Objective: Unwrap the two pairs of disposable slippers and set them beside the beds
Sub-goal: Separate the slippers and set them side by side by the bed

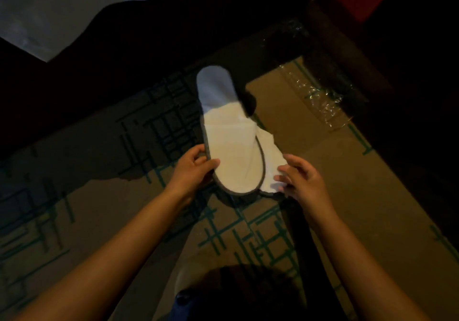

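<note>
Left hand [192, 169] and right hand [301, 180] gripping white slippers [233, 146]

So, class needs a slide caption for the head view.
Both hands, left hand and right hand, hold white slippers above patterned carpet.

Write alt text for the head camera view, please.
Two bare hands hold white disposable slippers above a patterned carpet: left hand grips one edge, right hand the other. Crumpled clear wrapper lies beyond.

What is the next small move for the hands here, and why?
Probably pull the two slippers apart: the left hand grips the top slipper, the right hand pinches the second slipper peeking beneath it; the clear wrapper already lies on the carpet.
</note>
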Motion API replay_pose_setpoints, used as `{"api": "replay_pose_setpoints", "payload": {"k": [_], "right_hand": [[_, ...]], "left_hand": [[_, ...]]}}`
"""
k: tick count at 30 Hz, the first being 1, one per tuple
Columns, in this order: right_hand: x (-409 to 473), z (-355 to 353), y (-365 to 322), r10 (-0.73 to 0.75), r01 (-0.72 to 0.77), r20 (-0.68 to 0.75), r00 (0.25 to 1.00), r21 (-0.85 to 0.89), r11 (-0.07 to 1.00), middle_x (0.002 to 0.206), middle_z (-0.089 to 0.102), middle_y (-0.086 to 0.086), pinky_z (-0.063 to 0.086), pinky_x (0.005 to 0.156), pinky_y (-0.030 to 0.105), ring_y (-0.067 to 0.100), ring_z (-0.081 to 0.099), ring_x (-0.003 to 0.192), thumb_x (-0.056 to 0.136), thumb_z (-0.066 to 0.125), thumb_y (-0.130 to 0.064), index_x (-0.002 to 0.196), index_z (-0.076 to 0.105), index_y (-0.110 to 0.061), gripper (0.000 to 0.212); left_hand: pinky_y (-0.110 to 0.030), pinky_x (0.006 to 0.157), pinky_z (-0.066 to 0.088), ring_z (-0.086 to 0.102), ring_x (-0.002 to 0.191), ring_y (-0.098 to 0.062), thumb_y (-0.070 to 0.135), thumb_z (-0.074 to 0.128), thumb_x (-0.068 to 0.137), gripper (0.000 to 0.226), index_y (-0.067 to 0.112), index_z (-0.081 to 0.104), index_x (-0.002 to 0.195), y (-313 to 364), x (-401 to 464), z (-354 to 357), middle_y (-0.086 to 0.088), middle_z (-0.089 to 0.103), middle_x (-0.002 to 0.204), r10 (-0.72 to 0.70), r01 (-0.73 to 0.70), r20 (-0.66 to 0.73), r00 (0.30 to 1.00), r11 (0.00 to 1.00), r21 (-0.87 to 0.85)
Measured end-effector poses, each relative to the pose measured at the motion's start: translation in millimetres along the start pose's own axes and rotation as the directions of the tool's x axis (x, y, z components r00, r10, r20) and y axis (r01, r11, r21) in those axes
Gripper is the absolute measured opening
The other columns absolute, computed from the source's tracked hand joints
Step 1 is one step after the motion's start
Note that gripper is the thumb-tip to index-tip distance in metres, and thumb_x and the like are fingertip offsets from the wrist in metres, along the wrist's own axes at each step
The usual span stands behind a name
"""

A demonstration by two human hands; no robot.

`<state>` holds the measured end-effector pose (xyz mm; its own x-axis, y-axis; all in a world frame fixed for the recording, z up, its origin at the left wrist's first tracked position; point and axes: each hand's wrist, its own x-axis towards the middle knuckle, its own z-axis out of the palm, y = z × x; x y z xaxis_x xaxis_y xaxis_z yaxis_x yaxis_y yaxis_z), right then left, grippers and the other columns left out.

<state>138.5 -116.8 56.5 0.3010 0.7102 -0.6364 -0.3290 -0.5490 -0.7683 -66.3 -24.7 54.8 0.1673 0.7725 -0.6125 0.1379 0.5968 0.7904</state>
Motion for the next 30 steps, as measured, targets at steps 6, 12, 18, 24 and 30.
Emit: {"api": "replay_pose_setpoints", "payload": {"k": [6, 12, 18, 24, 30], "right_hand": [[11, -5, 18, -0.426, 0.340, 0.119, 0.897, -0.800, 0.494, 0.124, 0.050, 0.003, 0.041, 0.086, 0.028, 0.020, 0.044, 0.116, 0.081, 0.066, -0.028, 0.122, 0.055, -0.024, 0.042], [29, 8, 17, -0.215, 0.515, 0.531, 0.820, -0.847, -0.130, 0.158, 0.007, 0.009, 0.016, 0.112, 0.052, 0.032, 0.001, 0.144, 0.082, 0.056, -0.047, 0.143, 0.023, -0.033, 0.071], [43, -7, 22, -0.052, 0.614, 0.632, 0.773, -0.766, -0.192, 0.159, -0.009, 0.001, 0.001, 0.115, 0.044, 0.016, -0.022, 0.140, 0.090, 0.032, -0.049, 0.146, 0.004, -0.040, 0.063], [47, -18, 18, 0.001, 0.599, 0.622, 0.783, -0.753, -0.270, 0.155, -0.021, -0.001, 0.000, 0.115, 0.042, 0.017, -0.028, 0.137, 0.092, 0.033, -0.048, 0.144, -0.011, -0.040, 0.068], [49, -8, 10, -0.091, 0.496, 0.528, 0.844, -0.834, -0.242, 0.159, -0.007, 0.005, 0.010, 0.116, 0.045, 0.025, -0.008, 0.145, 0.092, 0.037, -0.047, 0.146, 0.002, -0.034, 0.066]], "left_hand": [[-0.016, 0.045, 0.045, 0.052, 0.044, -0.001, 0.000, 0.057, 0.085, 0.010, 0.010, 0.055, 0.084, -35, -2, -57, 0.007, 0.056, 0.051, -0.057, 0.084, -0.111, 0.992, 0.961, 0.264], [-0.045, 0.104, 0.035, 0.036, 0.129, -0.039, 0.034, 0.071, 0.073, 0.071, 0.013, 0.041, 0.133, -47, -13, -82, -0.024, 0.037, 0.138, 0.499, -0.162, -0.103, 0.860, 0.460, 0.873], [-0.057, 0.115, 0.013, -0.014, 0.142, -0.030, 0.064, 0.044, 0.078, 0.087, 0.038, -0.007, 0.143, -72, -11, -68, -0.010, -0.012, 0.156, 0.198, -0.345, 0.348, 0.917, -0.047, 0.937], [-0.053, 0.114, 0.011, -0.008, 0.144, -0.035, 0.063, 0.040, 0.080, 0.084, 0.031, 0.000, 0.146, -78, -7, -41, -0.015, -0.004, 0.158, 0.200, -0.271, 0.280, 0.939, -0.069, 0.960], [-0.055, 0.111, 0.016, -0.007, 0.144, -0.032, 0.068, 0.032, 0.079, 0.085, 0.034, -0.010, 0.144, -70, -3, -6, -0.011, -0.009, 0.158, 0.205, -0.242, 0.251, 0.946, -0.067, 0.968]]}}
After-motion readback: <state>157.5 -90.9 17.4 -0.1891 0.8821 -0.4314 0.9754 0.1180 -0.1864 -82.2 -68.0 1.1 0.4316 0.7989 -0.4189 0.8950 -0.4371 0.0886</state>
